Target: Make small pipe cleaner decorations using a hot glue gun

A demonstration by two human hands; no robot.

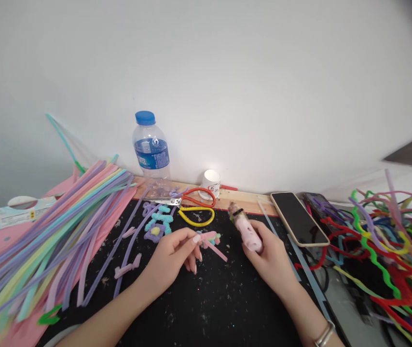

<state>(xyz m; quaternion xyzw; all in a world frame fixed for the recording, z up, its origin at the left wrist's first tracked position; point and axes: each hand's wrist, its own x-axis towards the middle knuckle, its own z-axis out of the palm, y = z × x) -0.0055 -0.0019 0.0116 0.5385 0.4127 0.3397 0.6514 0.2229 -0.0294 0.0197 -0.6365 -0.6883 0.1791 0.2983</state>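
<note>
Between thumb and fingertips, my left hand (177,253) pinches a small pink and green pipe-cleaner piece (211,240) with a pink strip pointing down to the right. My right hand (269,248) is wrapped round a pale pink cylindrical object (246,232) with a dark band near its upper end; I cannot make out what it is. Scissors (187,202) with one red and one yellow handle lie apart from both hands, beyond the left one. Turquoise and purple pipe-cleaner flowers (158,222) lie on the black mat (206,303) beside the scissors.
Pastel pipe cleaners (72,231) are heaped at the left. A plastic bottle (151,154) and a paper cup (211,182) stand near the wall. To the right lie a phone (298,219), a second phone (322,206) and a tangle of bright pipe cleaners (390,250).
</note>
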